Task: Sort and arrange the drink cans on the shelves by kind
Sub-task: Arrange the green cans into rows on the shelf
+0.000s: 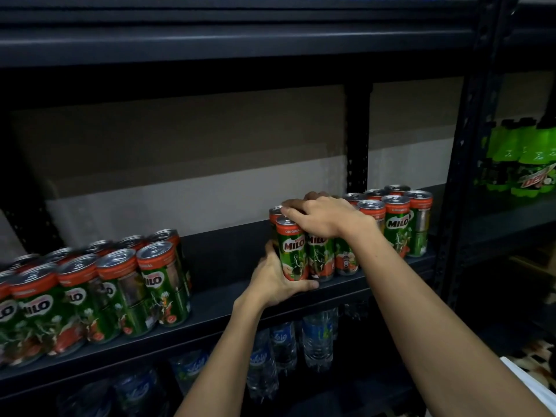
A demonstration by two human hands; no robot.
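Green and red Milo cans stand on a dark metal shelf (228,308). A shrink-wrapped pack of Milo cans (319,254) sits mid-right on it. My left hand (279,281) grips its lower left corner, thumb along the bottom front. My right hand (322,216) lies over the can tops, fingers curled on the left cans. Another pack of Milo cans (403,224) stands right behind it, touching. A larger group of Milo cans (90,293) fills the shelf's left end.
Water bottles (301,341) stand on the shelf below. Green Mountain Dew bottles (520,158) are on the neighbouring rack at right, past a black upright post (460,176). An upper shelf beam (240,43) overhangs. Bare shelf lies between the two can groups.
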